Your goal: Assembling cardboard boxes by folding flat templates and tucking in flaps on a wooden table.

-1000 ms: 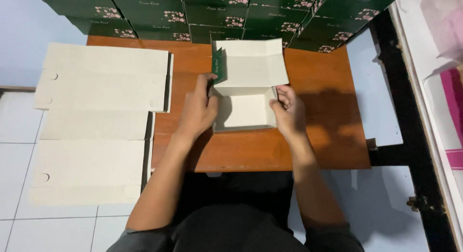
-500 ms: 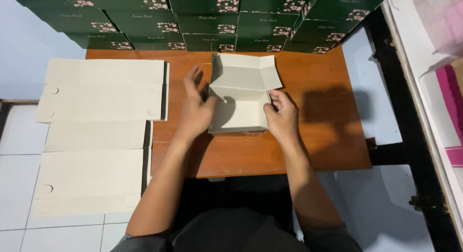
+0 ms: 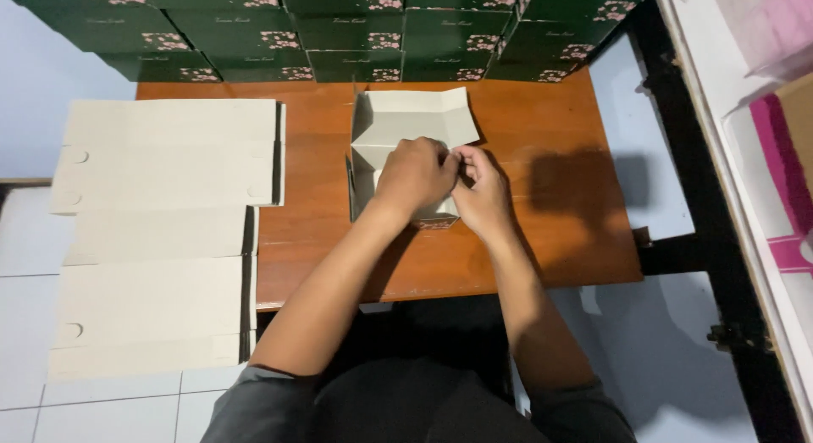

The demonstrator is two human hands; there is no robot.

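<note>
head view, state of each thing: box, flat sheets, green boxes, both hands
box: half folded, lid flap open, on the table
flat sheets: unfolded, stacked, overhanging the table's left edge
green boxes: closed, stacked along the far edge
left hand: on the box, pressing a flap
right hand: on the box, fingers pinching

Open worktop (image 3: pixel 559 214) lies right of the half-folded box (image 3: pixel 406 125), giving clear passage on that side. The row of green boxes (image 3: pixel 339 36) blocks the far edge, and stacked flat blanks (image 3: pixel 169 155) cover the left edge. Clearance behind the raised flap appears narrow.
</note>
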